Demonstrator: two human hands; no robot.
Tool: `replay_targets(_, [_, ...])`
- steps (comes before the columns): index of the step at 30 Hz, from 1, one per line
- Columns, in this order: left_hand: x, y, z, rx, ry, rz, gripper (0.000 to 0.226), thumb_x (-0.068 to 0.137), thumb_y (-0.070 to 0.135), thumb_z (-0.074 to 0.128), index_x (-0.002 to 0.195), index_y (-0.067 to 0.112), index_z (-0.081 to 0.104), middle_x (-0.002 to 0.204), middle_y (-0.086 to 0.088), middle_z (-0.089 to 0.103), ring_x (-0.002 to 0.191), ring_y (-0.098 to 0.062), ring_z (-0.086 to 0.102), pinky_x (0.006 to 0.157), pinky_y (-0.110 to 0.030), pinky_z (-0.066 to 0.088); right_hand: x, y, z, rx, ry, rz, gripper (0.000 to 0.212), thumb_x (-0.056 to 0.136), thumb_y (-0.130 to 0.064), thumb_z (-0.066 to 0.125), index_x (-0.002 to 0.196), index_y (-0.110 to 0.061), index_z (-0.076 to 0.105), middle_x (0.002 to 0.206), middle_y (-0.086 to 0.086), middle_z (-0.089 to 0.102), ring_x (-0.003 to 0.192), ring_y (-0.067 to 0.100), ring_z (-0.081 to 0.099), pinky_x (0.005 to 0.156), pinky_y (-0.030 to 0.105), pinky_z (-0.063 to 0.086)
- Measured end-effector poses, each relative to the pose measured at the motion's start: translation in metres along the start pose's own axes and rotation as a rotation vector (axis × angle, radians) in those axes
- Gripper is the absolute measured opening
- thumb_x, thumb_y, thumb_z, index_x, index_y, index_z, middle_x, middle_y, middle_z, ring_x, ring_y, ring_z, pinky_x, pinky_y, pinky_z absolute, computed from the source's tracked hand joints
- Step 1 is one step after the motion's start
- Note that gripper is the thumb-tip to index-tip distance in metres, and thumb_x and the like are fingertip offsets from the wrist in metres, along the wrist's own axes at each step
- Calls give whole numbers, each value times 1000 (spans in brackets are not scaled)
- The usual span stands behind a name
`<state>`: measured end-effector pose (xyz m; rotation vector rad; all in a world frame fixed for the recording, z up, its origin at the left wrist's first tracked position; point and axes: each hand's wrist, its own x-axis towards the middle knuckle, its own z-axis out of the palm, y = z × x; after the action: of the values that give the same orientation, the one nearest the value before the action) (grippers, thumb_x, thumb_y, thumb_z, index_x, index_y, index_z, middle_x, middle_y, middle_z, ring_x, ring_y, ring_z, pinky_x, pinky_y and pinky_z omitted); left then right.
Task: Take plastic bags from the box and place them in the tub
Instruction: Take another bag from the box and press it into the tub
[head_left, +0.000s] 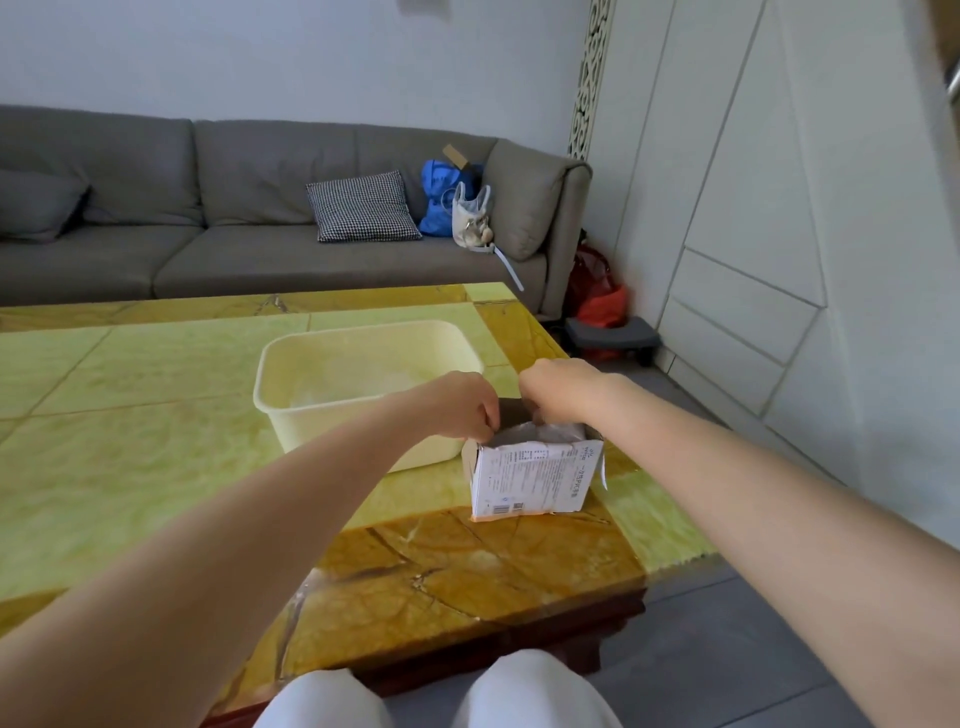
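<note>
- Reaching over the table (156, 426), both hands work at the open top of the box (535, 475), which stands at about 4 o'clock from the tub (363, 384) and just beside its near right corner.
- The left hand (462, 405) has its fingers curled, pinching the box's torn left top edge.
- The right hand (558, 387) is bent at the wrist with its fingers dipped into the box mouth; whether they pinch anything cannot be told.
- Pale, crumpled plastic bags (558, 431) show inside the box opening.
- The tub is a cream rectangular basin; its floor looks whitish and hazy, and what lies in it cannot be made out.
- The box's near face is white with dense small print, a square code at its lower middle and an orange band along the bottom; none of the writing is readable.
- The box stands near the table's right edge, at 3 o'clock, where green tiles meet an amber border.
- Broad bare tabletop lies at 9 o'clock of the tub.
- At 12 o'clock stands a grey sofa (156, 208) with a checked cushion (361, 205), a blue bag (441, 192) and a white bag (470, 215).
</note>
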<state>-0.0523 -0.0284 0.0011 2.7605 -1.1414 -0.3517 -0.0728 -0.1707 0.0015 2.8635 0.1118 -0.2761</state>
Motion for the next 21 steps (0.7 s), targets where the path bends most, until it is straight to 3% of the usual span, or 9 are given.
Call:
replay_targets(3, [2,-2,0,-16,-16,6,27,88,15,57,114,14,66,112,-5,65,85,-15,54,63,-13,39,3,4,-12,26,32,21,13,89,-3,51,98,-1,60,98,14,58,74,27,51,55,29,36])
replay_targets(6, [4,-5,2,-65,-12,-24,29,86,18,61,115,13,64,114,-6,63,85,-17,55,78,-24,48,6,9,-28,137,129,68,14,93,-1,42,92,-2,56,89,12,49,76,29,51,62,30,39])
replay_targets(9, [5,-6,4,-115,25,-52,41,83,25,68,119,14,56,116,-4,59,99,-21,55,83,-27,45,10,14,-36,350,138,92,22,92,-3,45,71,2,51,97,22,62,74,32,53,63,34,42])
replay_targets(11, [5,-5,7,-159,75,-77,48,80,29,71,119,12,49,116,-5,57,95,-20,52,80,-28,46,10,16,-39,477,133,103,23,89,-6,52,78,12,61,99,26,67,70,35,57,61,38,49])
replay_targets(13, [6,-4,7,-194,175,-94,52,78,33,73,114,9,45,112,-7,55,85,-18,48,68,-27,43,6,16,-45,601,148,119,22,89,-12,59,87,9,67,78,20,67,59,27,55,53,30,48])
replay_targets(15, [8,-3,4,-226,290,-106,54,76,39,73,109,8,45,105,-7,51,82,-18,43,66,-26,36,3,17,-52,759,184,143,16,89,-14,62,87,1,66,62,10,54,51,18,45,43,22,39])
replay_targets(18, [9,-2,-6,-385,393,-98,37,79,36,71,97,9,53,94,-4,52,83,-18,47,71,-28,37,-1,19,-63,994,239,140,6,87,-7,62,83,-3,61,59,5,48,49,13,39,37,18,30])
replay_targets(21, [7,-2,-19,-648,490,-163,19,88,23,63,82,7,56,79,-6,55,67,-20,52,60,-27,39,-3,22,-67,1114,299,128,10,90,-6,57,81,-10,57,60,2,49,50,11,40,36,17,30])
